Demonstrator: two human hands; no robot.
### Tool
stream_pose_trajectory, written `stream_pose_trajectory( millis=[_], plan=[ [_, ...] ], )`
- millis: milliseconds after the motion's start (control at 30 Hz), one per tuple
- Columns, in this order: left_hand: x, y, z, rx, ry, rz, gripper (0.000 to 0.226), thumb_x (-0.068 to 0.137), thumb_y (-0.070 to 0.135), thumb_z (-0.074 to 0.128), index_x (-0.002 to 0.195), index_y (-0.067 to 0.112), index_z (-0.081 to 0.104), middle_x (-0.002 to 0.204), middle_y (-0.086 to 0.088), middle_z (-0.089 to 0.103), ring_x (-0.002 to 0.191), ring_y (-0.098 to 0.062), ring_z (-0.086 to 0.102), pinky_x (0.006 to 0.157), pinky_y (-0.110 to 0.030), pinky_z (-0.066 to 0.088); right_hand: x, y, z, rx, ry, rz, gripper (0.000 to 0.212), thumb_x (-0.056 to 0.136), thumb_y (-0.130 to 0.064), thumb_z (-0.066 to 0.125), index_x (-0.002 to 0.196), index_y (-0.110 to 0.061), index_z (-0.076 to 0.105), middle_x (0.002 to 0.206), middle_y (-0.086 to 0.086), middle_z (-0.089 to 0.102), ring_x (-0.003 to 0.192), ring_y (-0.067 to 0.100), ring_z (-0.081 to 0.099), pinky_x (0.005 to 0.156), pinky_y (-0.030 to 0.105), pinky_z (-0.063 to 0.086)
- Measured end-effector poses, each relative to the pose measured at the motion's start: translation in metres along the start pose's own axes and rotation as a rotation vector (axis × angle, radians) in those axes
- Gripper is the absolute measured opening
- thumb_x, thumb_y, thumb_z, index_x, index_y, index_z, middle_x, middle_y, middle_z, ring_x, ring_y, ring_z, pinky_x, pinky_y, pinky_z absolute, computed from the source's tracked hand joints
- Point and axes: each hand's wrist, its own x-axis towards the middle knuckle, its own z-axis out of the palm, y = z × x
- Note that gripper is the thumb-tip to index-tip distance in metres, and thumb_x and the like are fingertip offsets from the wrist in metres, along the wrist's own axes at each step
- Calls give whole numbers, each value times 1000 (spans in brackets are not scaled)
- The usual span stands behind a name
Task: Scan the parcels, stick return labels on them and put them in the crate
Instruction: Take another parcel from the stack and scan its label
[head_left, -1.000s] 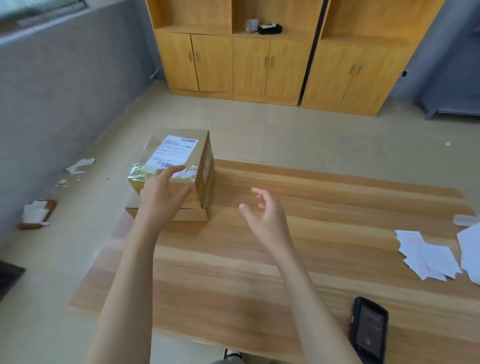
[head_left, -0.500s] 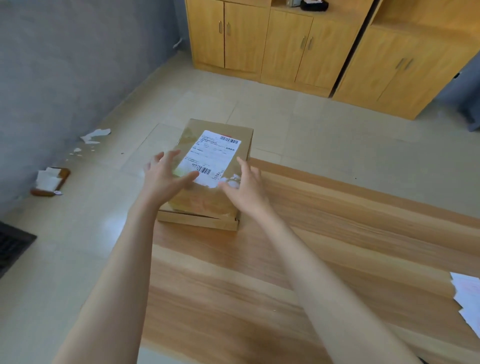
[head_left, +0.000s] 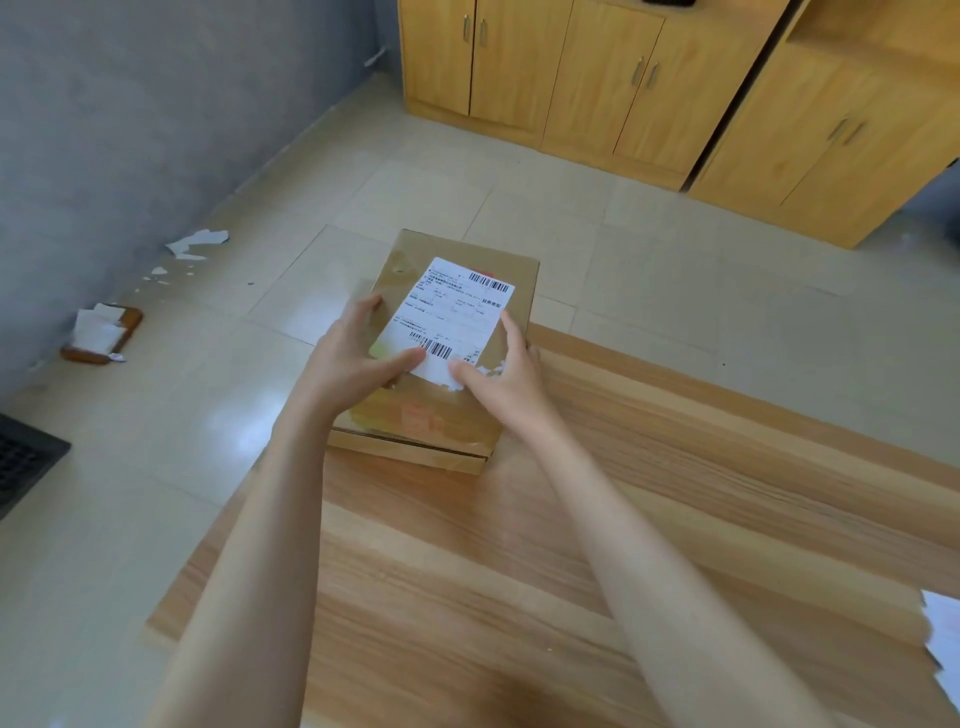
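At the far left corner of the surface (head_left: 519, 571), the parcel (head_left: 415, 415) sits on top of a flatter cardboard box (head_left: 410, 454), its far end reaching past the far edge over the floor (head_left: 441, 197). The printed label (head_left: 447, 317) faces up with both barcodes showing, probably so it can be scanned from above.

The left grip (head_left: 348, 358), a bare hand, clasps the parcel's left side, fingers wrapped over that edge and thumb laid across the top onto the label's near corner. The right grip (head_left: 504, 374) matches it on the right side, thumb on the label's near edge and forefinger along its right margin. Squeezing from both sides looks like the hold for lifting a wide box off the one beneath; I cannot tell whether it has left that box yet.

The parcel is taped shut, so its contents are hidden. No crate is in view.

White paper sheets (head_left: 943, 634) poke in at the right edge of the surface. On the floor by the grey wall a small brown tray (head_left: 130, 319) holds torn white paper, with loose scraps (head_left: 197, 243) beyond it. The wooden cabinets (head_left: 571, 78) against the far wall have their doors closed.
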Motion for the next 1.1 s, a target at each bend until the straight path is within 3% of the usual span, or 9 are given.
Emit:
stream_pose_trajectory(
  millis=[100, 200, 300, 433, 600, 667, 900, 1000, 1100],
  plan=[
    [-11, 18, 14, 56, 31, 69, 83, 73, 46, 75, 142, 29, 32, 113, 12, 59, 92, 19, 56, 86, -25, 45, -5, 8, -18, 40, 30, -13, 87, 79, -36, 69, 147, -40, 14, 140, -5, 26, 96, -21, 43, 75, 7, 33],
    [-25, 38, 36, 98, 15, 98, 86, 74, 50, 72, 145, 30, 28, 131, -1, 53, 120, -13, 50, 93, -30, 40, -19, 21, -47, 53, 74, -20, 88, 77, -39, 70, 145, -44, 15, 131, -10, 27, 99, -8, 46, 78, 14, 36],
    [-44, 56, 68, 129, -35, 137, 86, 75, 53, 70, 145, 32, 25, 137, 0, 44, 118, -13, 47, 88, -29, 37, -41, 41, -82, 44, 124, -24, 89, 76, -39, 71, 144, -46, 16, 122, -14, 26, 89, -16, 43, 68, 7, 33],
    [-82, 73, 121, 143, -159, 194, 88, 75, 52, 70, 146, 29, 23, 139, -1, 42, 120, -16, 47, 89, -28, 38, -88, 85, -126, 63, 194, 13, 88, 76, -34, 73, 144, -45, 19, 133, -12, 28, 86, -22, 50, 62, 2, 40],
    [-136, 79, 188, 165, -342, 215, 93, 74, 51, 71, 148, 27, 19, 136, -3, 44, 118, -16, 44, 90, -27, 36, -158, 153, -161, 131, 284, 107, 88, 76, -28, 73, 144, -43, 20, 141, -11, 32, 91, -13, 55, 62, 0, 41],
    [-156, 77, 211, 164, -398, 199, 93, 73, 48, 73, 147, 27, 21, 133, -4, 44, 112, -14, 44, 89, -26, 36, -182, 178, -170, 154, 295, 152, 87, 77, -25, 72, 145, -42, 20, 143, -9, 30, 104, -4, 50, 64, 0, 41],
    [-205, 60, 264, 114, -533, 122, 93, 72, 34, 79, 146, 29, 22, 123, -1, 40, 101, -4, 36, 63, -6, 39, -243, 232, -179, 176, 304, 262, 85, 78, -32, 70, 144, -45, 19, 143, -14, 34, 93, -17, 44, 63, 2, 39],
    [-214, 57, 274, 42, -521, 86, 92, 71, 22, 81, 144, 29, 25, 124, 1, 36, 112, -10, 36, 57, -3, 43, -251, 242, -177, 140, 327, 238, 83, 79, -32, 70, 144, -42, 20, 142, -14, 33, 97, -14, 46, 69, 2, 38],
    [-216, 52, 277, 42, -501, 84, 93, 71, 22, 81, 145, 30, 24, 126, 1, 38, 114, -11, 32, 67, -7, 38, -254, 247, -175, 142, 335, 225, 84, 79, -34, 70, 146, -43, 19, 147, -11, 29, 107, -2, 44, 82, 12, 36]
  ],
)
